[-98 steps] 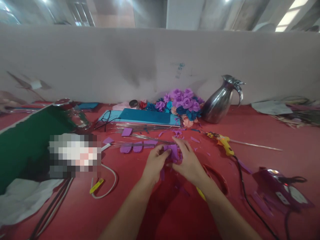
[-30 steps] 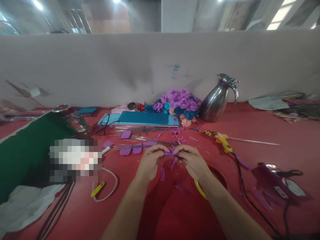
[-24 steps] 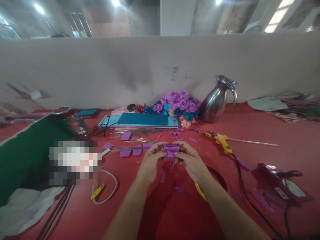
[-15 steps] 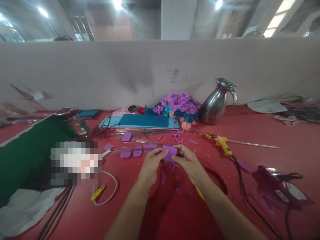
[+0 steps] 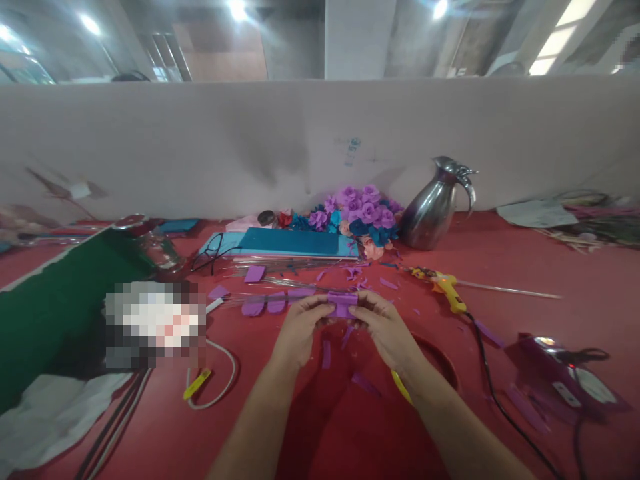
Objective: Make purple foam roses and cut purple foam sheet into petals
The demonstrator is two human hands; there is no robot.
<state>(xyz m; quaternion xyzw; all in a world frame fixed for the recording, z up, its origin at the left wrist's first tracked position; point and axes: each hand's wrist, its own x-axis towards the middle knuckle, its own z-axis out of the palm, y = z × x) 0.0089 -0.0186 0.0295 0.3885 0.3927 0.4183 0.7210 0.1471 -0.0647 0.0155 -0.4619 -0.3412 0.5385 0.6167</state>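
Note:
Between my two hands, above the red table (image 5: pixel 345 433), is a small piece of purple paper (image 5: pixel 343 305). My left hand (image 5: pixel 306 325) pinches its left side, thumb on the near face. On the right side, my right hand (image 5: pixel 376 321) grips it the same way. The paper's upper edge looks curled or folded over. Just beyond my left hand lie several cut purple petals (image 5: pixel 277 303) beside thin wires (image 5: pixel 295 285). Purple scraps (image 5: pixel 326 354) are scattered on the table below and around my hands.
Purple and blue paper flowers (image 5: pixel 363 210) stand at the back beside a steel jug (image 5: pixel 431 207). Blue sheets (image 5: pixel 290 241) and glasses (image 5: pixel 214 251) lie left of them. A yellow glue gun (image 5: pixel 450 291) with a cord rests at right. A green box (image 5: pixel 65 300) is at left.
The purple paper was flatter and tilted; now its top edge is curled over and it sits level between my fingers. Both hands keep hold, nearly in place.

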